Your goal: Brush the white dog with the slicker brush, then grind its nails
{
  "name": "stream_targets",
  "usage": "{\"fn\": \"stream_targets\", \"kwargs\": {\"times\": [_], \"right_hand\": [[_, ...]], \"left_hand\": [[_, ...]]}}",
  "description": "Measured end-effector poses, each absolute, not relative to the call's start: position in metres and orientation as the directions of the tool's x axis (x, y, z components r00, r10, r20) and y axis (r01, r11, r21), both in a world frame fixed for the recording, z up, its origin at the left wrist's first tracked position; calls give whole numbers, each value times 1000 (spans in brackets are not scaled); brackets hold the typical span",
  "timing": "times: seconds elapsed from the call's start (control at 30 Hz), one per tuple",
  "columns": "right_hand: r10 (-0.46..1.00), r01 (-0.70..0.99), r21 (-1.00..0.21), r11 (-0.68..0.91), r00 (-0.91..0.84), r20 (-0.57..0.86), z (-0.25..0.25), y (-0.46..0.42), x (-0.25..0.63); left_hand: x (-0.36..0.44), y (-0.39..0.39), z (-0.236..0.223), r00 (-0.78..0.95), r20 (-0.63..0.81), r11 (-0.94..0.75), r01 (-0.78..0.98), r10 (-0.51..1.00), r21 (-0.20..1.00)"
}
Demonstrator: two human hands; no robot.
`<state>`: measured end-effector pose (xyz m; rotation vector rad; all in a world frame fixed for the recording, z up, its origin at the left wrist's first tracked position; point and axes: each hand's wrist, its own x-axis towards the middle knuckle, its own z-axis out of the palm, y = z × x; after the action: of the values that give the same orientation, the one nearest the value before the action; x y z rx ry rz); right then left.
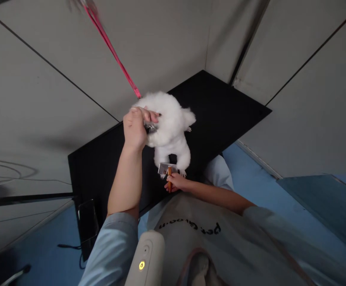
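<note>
A small fluffy white dog [170, 127] stands on a black table [220, 115], tied by a red leash [113, 51] that runs up to the upper left. My left hand [135, 127] is closed at the dog's head end, gripping a small metal object I cannot name. My right hand [177, 183] is closed around the wooden handle of a slicker brush [166, 171]. The brush's metal head sits against the dog's lower legs.
Grey wall panels surround the table's far sides. A dark device [87, 224] hangs at the table's near left corner with a cable below it. A white device with a lit yellow button [145, 258] sits at my chest. The floor is blue.
</note>
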<state>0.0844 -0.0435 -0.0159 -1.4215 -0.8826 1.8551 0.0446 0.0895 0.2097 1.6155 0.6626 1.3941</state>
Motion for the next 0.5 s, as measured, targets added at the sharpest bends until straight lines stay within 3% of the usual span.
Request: {"fn": "stream_targets", "kwargs": {"times": [0.17, 0.37, 0.5], "right_hand": [[831, -84, -831, -550, -150, -535, -15, -33, 85], [676, 51, -753, -656, -404, -616, -20, -68, 70], [807, 9, -844, -536, -287, -516, -21, -51, 75]], "left_hand": [[44, 89, 209, 230, 531, -496, -195, 815, 846], [37, 88, 208, 238, 496, -488, -93, 835, 868], [34, 85, 208, 240, 530, -509, -147, 813, 848]]}}
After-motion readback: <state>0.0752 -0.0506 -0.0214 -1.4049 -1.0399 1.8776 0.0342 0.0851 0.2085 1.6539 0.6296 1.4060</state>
